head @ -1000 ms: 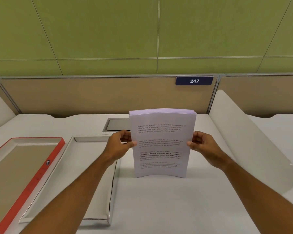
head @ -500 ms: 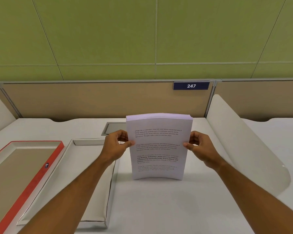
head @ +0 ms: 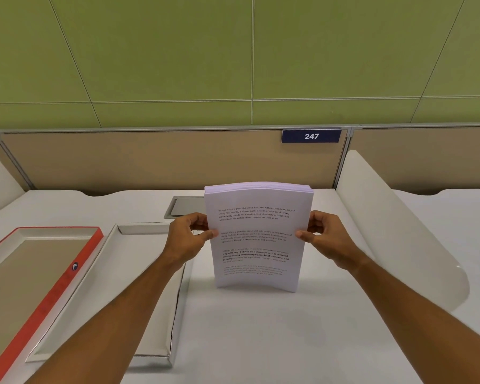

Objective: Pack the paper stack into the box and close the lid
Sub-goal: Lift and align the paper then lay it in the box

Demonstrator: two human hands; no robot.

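Note:
A thick stack of printed white paper (head: 257, 236) stands upright on its bottom edge on the white desk, slightly bowed. My left hand (head: 187, 238) grips its left edge and my right hand (head: 324, 236) grips its right edge. To the left lies the open white box (head: 139, 228), shallow and with nothing inside, partly hidden by my left forearm. Further left lies the box lid (head: 67, 278), upside down, with a red rim and a brown inside.
A curved white divider (head: 399, 231) rises on the right of the desk. A beige partition with a blue "247" sign (head: 311, 136) runs along the back. A grey cable hatch (head: 185, 206) sits in the desk behind the stack.
The stack stays upright between both hands in the same grip; it has shifted only slightly as the camera tilted up a little.

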